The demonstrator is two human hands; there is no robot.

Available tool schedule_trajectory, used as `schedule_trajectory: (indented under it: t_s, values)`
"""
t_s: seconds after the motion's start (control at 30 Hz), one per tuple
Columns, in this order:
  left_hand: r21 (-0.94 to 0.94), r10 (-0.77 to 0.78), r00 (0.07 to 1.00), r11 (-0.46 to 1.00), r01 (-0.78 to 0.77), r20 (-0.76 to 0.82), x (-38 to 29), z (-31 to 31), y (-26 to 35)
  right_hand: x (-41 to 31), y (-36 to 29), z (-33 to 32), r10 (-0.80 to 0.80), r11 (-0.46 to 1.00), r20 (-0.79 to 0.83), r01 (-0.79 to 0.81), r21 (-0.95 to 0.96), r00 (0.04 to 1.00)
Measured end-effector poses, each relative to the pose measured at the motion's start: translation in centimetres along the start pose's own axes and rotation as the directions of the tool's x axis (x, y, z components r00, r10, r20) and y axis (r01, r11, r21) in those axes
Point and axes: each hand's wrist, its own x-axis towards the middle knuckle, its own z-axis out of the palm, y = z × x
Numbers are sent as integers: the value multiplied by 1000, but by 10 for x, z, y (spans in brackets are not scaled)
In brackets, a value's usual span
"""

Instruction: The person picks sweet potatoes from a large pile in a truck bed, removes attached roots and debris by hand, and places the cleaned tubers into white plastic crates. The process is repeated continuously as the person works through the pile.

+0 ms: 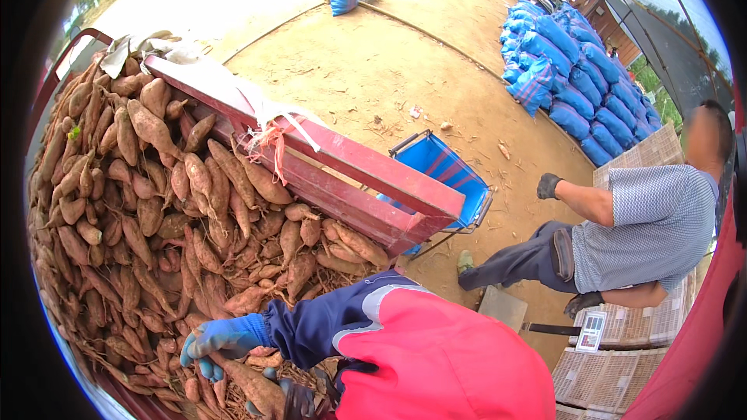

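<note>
My right hand (224,342), in a blue glove, has its fingers around the thin end of a long sweet potato (250,382). Lower down, my left hand (296,399) wears a darker glove with blue fingertips and grips the thick end; the picture's rim partly cuts it off. Beneath both hands, a large heap of soil-covered sweet potatoes (137,233) fills a red metal cargo bed (356,210). Thin roots and smaller pieces lie close to my hands.
Beyond the bed's side rail stands a blue striped sack held open on a frame (449,166). A gloved co-worker (642,227) is at the right, beside plastic crates (607,379) and a scale display (590,331). Filled blue sacks (575,79) are stacked behind.
</note>
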Motion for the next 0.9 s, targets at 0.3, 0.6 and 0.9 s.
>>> schedule_trajectory:
  t_s: [0.3, 0.6, 0.9]
  values:
    - [-273, -87, 996, 957, 92, 31, -98, 0, -9, 20, -7, -8, -32, 384, -52, -36, -923, 998]
    - [-386, 107, 989, 912, -138, -100, -93, -65, -40, 72, 9, -147, 157, -860, -413, -81, -503, 897]
    - [-249, 247, 891, 901, -356, -381, -75, -135, 2, 168, 196, -186, 313, -569, -601, -361, -739, 736]
